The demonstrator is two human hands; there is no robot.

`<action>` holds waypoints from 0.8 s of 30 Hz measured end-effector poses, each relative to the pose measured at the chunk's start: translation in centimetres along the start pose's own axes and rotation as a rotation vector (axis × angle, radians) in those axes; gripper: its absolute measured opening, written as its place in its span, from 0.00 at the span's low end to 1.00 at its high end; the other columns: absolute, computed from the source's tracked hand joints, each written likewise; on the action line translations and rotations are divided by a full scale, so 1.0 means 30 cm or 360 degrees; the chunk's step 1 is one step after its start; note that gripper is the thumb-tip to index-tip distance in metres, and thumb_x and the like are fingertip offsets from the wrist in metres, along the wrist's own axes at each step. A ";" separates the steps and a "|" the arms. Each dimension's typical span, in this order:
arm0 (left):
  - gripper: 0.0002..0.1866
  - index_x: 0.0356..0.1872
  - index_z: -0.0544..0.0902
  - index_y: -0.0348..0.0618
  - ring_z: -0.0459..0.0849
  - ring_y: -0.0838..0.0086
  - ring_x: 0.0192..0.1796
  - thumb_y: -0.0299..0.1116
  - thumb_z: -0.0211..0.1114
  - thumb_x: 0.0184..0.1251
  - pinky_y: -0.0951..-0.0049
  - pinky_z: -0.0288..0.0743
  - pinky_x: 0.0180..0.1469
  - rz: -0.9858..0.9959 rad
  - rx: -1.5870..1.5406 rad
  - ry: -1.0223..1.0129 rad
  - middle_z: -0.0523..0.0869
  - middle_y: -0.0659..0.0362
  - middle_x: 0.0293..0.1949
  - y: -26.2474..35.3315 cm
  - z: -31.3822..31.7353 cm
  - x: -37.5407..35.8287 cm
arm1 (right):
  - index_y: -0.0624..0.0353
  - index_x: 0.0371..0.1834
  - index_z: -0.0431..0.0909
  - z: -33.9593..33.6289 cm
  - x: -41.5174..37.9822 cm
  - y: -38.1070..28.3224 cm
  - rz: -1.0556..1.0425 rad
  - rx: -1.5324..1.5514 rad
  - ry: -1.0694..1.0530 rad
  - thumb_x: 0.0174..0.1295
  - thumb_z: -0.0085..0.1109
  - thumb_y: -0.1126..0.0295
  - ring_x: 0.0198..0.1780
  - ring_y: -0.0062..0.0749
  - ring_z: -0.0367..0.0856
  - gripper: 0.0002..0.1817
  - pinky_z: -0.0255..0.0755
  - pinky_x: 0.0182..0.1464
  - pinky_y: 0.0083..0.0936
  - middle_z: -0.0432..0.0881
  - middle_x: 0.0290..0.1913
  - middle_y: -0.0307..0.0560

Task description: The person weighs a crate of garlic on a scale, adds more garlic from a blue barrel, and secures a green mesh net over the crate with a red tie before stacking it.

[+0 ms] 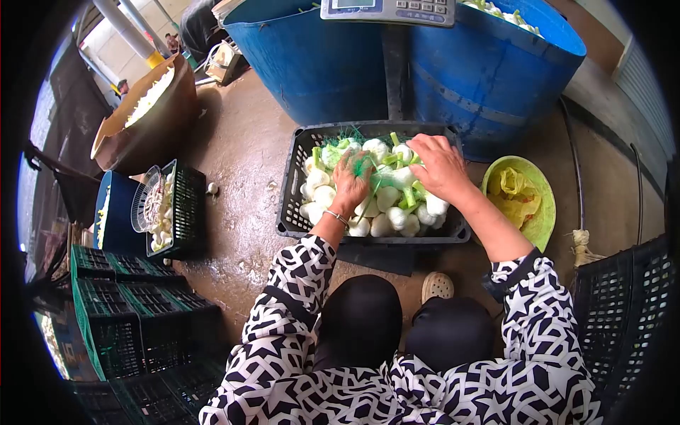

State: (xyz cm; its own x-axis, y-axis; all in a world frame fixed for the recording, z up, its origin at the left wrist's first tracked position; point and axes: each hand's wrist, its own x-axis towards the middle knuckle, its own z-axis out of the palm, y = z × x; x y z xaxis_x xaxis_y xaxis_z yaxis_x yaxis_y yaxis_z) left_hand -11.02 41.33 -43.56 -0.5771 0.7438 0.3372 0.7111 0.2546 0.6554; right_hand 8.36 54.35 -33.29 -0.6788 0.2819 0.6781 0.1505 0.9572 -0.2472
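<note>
A black plastic crate (pixel 283 205) in front of my knees holds a heap of white garlic bulbs (pixel 386 198) with short green stems. Thin green netting (pixel 388 175) lies across the bulbs and runs up to the crate's back rim. My left hand (pixel 350 185), with a bracelet at the wrist, is over the left half of the heap, its fingers bunched on the netting. At the right back of the crate, my right hand (pixel 443 168) rests palm down with fingers spread over the bulbs. Its fingertips partly hide what lies under them.
Behind the crate stand two blue barrels (pixel 319 71) and a digital scale (pixel 388 10). A yellow-green basin (pixel 542 216) with a yellow bag is at the right. Stacked crates (pixel 142 312), a smaller bulb-filled crate (pixel 185 212) and a brown tub (pixel 156 124) are at the left.
</note>
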 end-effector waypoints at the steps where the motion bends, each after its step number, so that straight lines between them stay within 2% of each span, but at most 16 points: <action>1: 0.18 0.54 0.82 0.54 0.65 0.58 0.69 0.45 0.60 0.65 0.56 0.52 0.69 0.0004 0.0007 0.0001 0.80 0.61 0.58 -0.022 0.012 0.002 | 0.55 0.47 0.79 0.069 -0.011 0.044 -0.0052 -0.0049 -0.0192 0.56 0.59 0.68 0.37 0.46 0.80 0.15 0.74 0.41 0.39 0.83 0.40 0.44; 2: 0.19 0.55 0.80 0.54 0.64 0.58 0.70 0.46 0.60 0.66 0.56 0.52 0.69 0.0057 0.0018 -0.0018 0.79 0.61 0.60 -0.056 0.029 0.005 | 0.55 0.45 0.81 0.100 0.005 0.067 -0.0110 -0.0096 -0.0384 0.54 0.60 0.68 0.34 0.47 0.80 0.14 0.74 0.40 0.40 0.84 0.38 0.42; 3: 0.20 0.57 0.79 0.55 0.63 0.59 0.70 0.46 0.60 0.66 0.56 0.51 0.69 0.0104 0.0030 -0.0039 0.77 0.62 0.61 -0.094 0.042 0.008 | 0.55 0.45 0.81 0.119 0.020 0.100 -0.0113 -0.0087 -0.0382 0.54 0.60 0.68 0.34 0.47 0.80 0.14 0.74 0.40 0.40 0.84 0.38 0.42; 5: 0.22 0.59 0.77 0.55 0.61 0.59 0.71 0.48 0.59 0.67 0.56 0.49 0.70 0.0075 0.0098 -0.0234 0.75 0.62 0.63 -0.130 0.045 0.022 | 0.56 0.39 0.83 0.131 0.071 0.149 0.0393 0.0706 -0.0816 0.55 0.60 0.68 0.32 0.39 0.82 0.10 0.74 0.37 0.34 0.84 0.32 0.41; 6: 0.15 0.49 0.81 0.51 0.69 0.63 0.64 0.44 0.56 0.69 0.59 0.49 0.72 0.0245 0.0150 -0.0086 0.81 0.62 0.55 -0.140 0.059 0.018 | 0.58 0.37 0.82 0.122 0.094 0.189 0.0600 0.1146 -0.0749 0.59 0.58 0.67 0.27 0.27 0.82 0.08 0.74 0.31 0.27 0.82 0.24 0.40; 7: 0.13 0.46 0.82 0.50 0.73 0.65 0.62 0.43 0.55 0.70 0.60 0.50 0.72 0.0275 0.0120 -0.0049 0.83 0.62 0.52 -0.107 0.049 0.014 | 0.59 0.36 0.82 0.046 0.140 0.193 0.1087 0.1414 -0.0801 0.62 0.56 0.65 0.23 0.17 0.78 0.09 0.71 0.25 0.19 0.81 0.23 0.40; 9: 0.13 0.40 0.84 0.47 0.79 0.68 0.56 0.40 0.52 0.73 0.62 0.50 0.74 0.0337 0.0063 0.0022 0.87 0.63 0.46 -0.038 0.025 0.008 | 0.61 0.32 0.81 -0.058 0.222 0.283 0.1267 0.1230 -0.0543 0.63 0.56 0.66 0.20 0.17 0.76 0.10 0.68 0.22 0.18 0.79 0.20 0.39; 11: 0.14 0.44 0.83 0.46 0.79 0.67 0.56 0.41 0.51 0.73 0.61 0.52 0.73 0.0388 0.0110 0.0033 0.87 0.62 0.46 -0.009 -0.005 0.006 | 0.60 0.32 0.82 -0.090 0.294 0.390 0.0919 0.0495 -0.0005 0.62 0.56 0.63 0.20 0.27 0.78 0.11 0.68 0.25 0.27 0.79 0.18 0.42; 12: 0.15 0.46 0.82 0.46 0.78 0.65 0.56 0.41 0.51 0.73 0.61 0.53 0.72 0.0391 0.0119 0.0047 0.86 0.62 0.47 -0.004 -0.009 0.006 | 0.57 0.31 0.80 -0.124 0.319 0.399 0.0850 0.0182 0.0117 0.61 0.56 0.63 0.22 0.35 0.81 0.10 0.71 0.26 0.33 0.81 0.21 0.44; 13: 0.15 0.47 0.81 0.45 0.78 0.64 0.56 0.42 0.51 0.74 0.60 0.54 0.72 0.0394 0.0127 0.0060 0.86 0.61 0.48 -0.003 -0.012 0.005 | 0.57 0.31 0.80 -0.116 0.342 0.364 0.0849 0.0173 0.0119 0.61 0.56 0.63 0.22 0.35 0.81 0.10 0.71 0.26 0.33 0.81 0.21 0.44; 15: 0.18 0.61 0.76 0.57 0.60 0.60 0.72 0.41 0.52 0.72 0.56 0.46 0.71 0.0121 -0.0081 -0.0151 0.75 0.65 0.63 0.018 -0.033 -0.004 | 0.53 0.30 0.78 -0.083 0.389 0.291 0.0007 -0.0654 0.0291 0.61 0.57 0.65 0.24 0.38 0.81 0.06 0.74 0.28 0.35 0.81 0.25 0.43; 17: 0.21 0.64 0.73 0.58 0.60 0.60 0.73 0.42 0.51 0.73 0.56 0.46 0.71 0.0159 -0.0101 -0.0053 0.74 0.63 0.65 0.021 -0.022 -0.003 | 0.52 0.26 0.75 0.035 0.361 0.167 -0.0287 -0.0496 -0.0078 0.59 0.55 0.67 0.28 0.43 0.83 0.06 0.77 0.30 0.40 0.81 0.26 0.43; 19: 0.23 0.68 0.69 0.59 0.60 0.60 0.73 0.43 0.50 0.73 0.57 0.46 0.71 0.0208 -0.0110 0.0047 0.72 0.62 0.67 0.026 -0.024 0.001 | 0.52 0.25 0.77 0.147 0.262 0.042 -0.0295 -0.0241 -0.0487 0.57 0.55 0.65 0.29 0.44 0.83 0.06 0.76 0.31 0.42 0.81 0.25 0.43; 21: 0.28 0.72 0.62 0.60 0.60 0.60 0.73 0.43 0.50 0.72 0.58 0.46 0.71 0.0267 -0.0140 0.0038 0.66 0.58 0.70 0.042 -0.038 0.000 | 0.54 0.26 0.78 0.187 0.176 -0.039 -0.0132 0.0349 -0.0630 0.55 0.56 0.64 0.35 0.48 0.81 0.08 0.76 0.38 0.41 0.80 0.28 0.48; 23: 0.29 0.73 0.60 0.61 0.58 0.60 0.73 0.44 0.51 0.71 0.57 0.45 0.71 0.0268 -0.0150 -0.0021 0.62 0.58 0.72 0.023 -0.040 0.002 | 0.56 0.32 0.83 0.213 0.137 -0.032 0.0067 0.0669 -0.0625 0.57 0.58 0.65 0.39 0.39 0.83 0.08 0.76 0.43 0.34 0.83 0.32 0.45; 24: 0.29 0.73 0.61 0.61 0.57 0.59 0.74 0.45 0.51 0.71 0.56 0.44 0.71 0.0319 0.0032 -0.0089 0.62 0.58 0.72 0.014 -0.037 0.005 | 0.56 0.32 0.83 0.237 0.122 -0.017 0.0072 0.0673 -0.0629 0.57 0.58 0.65 0.39 0.39 0.83 0.08 0.76 0.43 0.34 0.83 0.32 0.45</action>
State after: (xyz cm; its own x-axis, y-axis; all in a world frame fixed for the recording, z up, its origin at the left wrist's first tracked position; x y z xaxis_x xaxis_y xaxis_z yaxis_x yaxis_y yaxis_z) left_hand -11.26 40.85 -42.47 -0.4006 0.8137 0.4212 0.8176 0.1100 0.5651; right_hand 0.70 54.42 -35.58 -0.9073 0.1984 0.3708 -0.0595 0.8124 -0.5801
